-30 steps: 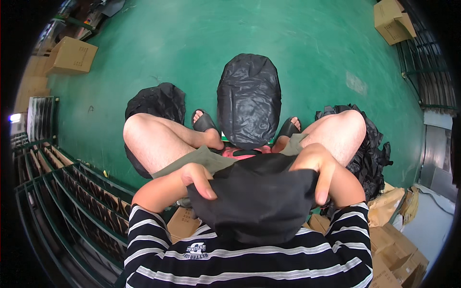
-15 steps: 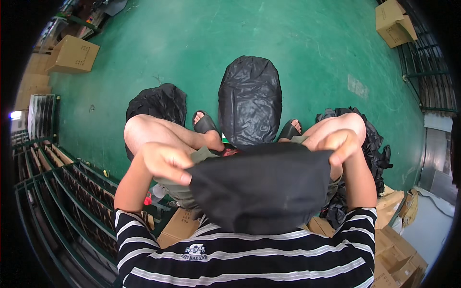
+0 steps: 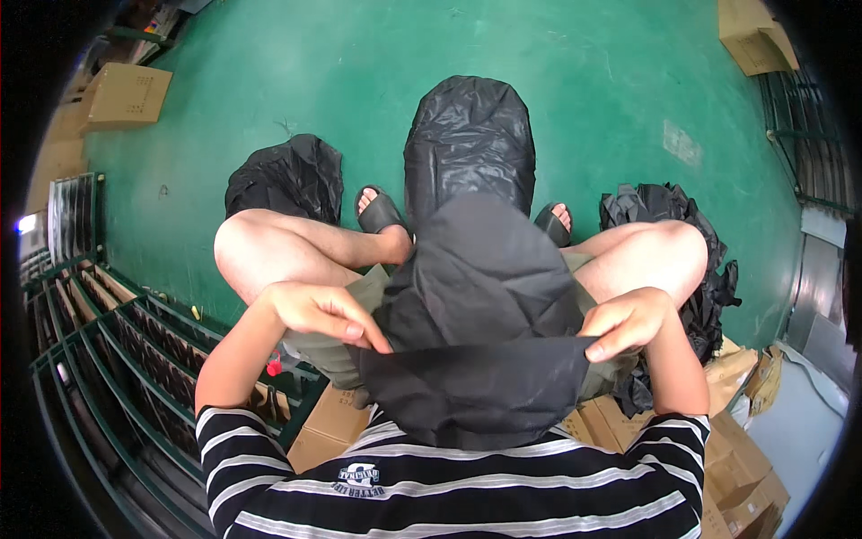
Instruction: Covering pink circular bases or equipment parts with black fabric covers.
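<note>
I hold a black fabric cover [image 3: 494, 278] with rounded ends over my lap. My left hand [image 3: 316, 313] pinches the left end of its edge between thumb and fingers, and my right hand [image 3: 631, 320] grips the right end. Between the hands this edge runs nearly straight. One rounded part of the cloth spreads away from me, and another hangs toward my chest. Just beyond it, between my feet, lies a long, rounded black bundle [image 3: 469, 135] of shiny, wrinkled fabric. The cover hides the bundle's near end.
Crumpled black fabric [image 3: 285, 180] lies by my left knee, and a looser black heap [image 3: 709, 269] by my right. Green metal racks [image 3: 117, 359] stand at left. Cardboard boxes [image 3: 736, 467] sit at lower right, and another carton [image 3: 130, 94] is at far left on the green floor [image 3: 593, 90].
The cover has opened out: a rounded part now extends away from me over the bundle's near end. Both hands have moved lower and slightly closer together, still holding the edge.
</note>
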A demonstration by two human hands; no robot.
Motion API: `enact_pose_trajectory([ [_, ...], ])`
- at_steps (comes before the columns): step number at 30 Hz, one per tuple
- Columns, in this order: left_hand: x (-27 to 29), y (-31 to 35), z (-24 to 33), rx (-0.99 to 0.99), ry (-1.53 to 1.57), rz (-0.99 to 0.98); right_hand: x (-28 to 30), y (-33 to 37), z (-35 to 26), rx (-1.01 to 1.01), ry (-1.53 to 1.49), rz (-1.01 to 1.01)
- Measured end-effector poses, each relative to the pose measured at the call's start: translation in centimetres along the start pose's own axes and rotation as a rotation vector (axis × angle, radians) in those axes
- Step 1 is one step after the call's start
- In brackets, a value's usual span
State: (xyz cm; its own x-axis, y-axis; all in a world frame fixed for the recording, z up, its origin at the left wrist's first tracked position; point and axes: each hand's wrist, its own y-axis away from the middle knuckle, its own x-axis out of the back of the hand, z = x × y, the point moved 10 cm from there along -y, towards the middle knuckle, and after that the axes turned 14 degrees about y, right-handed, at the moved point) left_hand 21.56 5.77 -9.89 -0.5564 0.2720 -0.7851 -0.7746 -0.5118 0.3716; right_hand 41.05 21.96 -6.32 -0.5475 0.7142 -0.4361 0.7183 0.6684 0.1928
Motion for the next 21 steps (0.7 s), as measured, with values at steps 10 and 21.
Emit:
enact_pose_trajectory([
  [10, 19.4, -4.9, 8.6, -0.287, 0.215, 0.487, 21.7, 0.3, 6.4, -0.124, -0.419, 0.71],
  [21, 39.5, -8.9, 17.7, -0.515, 0.347, 0.829, 44.4, 1.1, 11.3, -0.188, -0.266, 1.315],
])
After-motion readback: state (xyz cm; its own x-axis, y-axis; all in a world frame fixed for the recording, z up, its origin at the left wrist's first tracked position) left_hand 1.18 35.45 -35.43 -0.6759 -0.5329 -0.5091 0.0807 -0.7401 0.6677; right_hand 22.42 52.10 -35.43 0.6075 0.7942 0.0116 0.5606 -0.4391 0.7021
